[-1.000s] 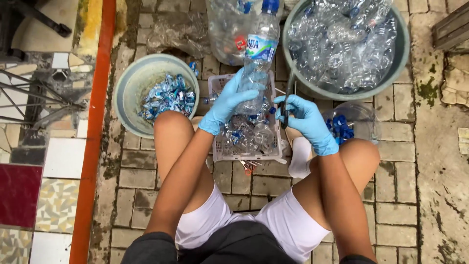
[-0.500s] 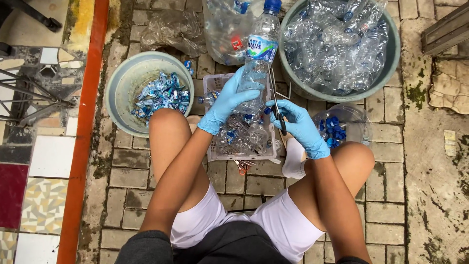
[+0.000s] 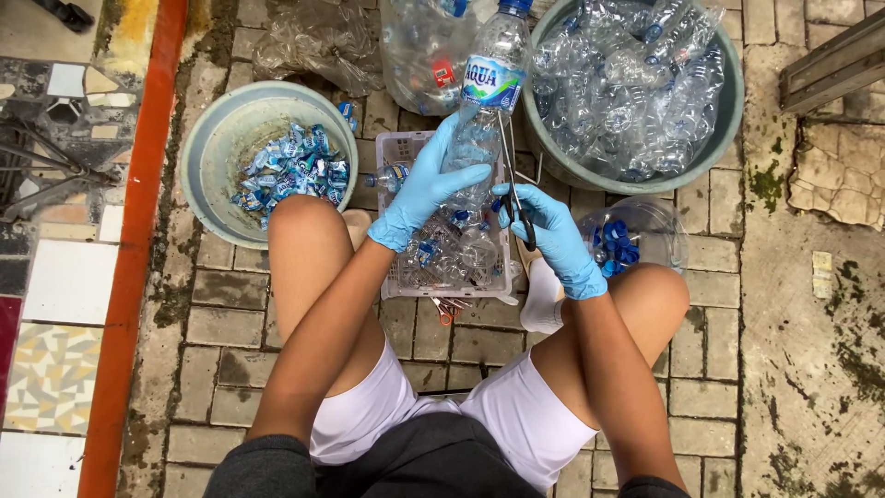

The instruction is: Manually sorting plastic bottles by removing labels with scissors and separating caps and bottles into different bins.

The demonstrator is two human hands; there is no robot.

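Raised higher, bottle [image 3: 489, 101] gripped by left hand [image 3: 426, 189]; right hand [image 3: 548, 231] grips blade [image 3: 513, 180]; basin [image 3: 198, 175] holds labels [image 3: 293, 166].

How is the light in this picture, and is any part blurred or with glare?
Head view: soft, even daylight, with no hard shadows on the paving; small glints on the clear bottle held by the left hand and on the bottles in the right basin; the right hand and its thin dark tool are sharp; straight edges bend slightly near the corners.
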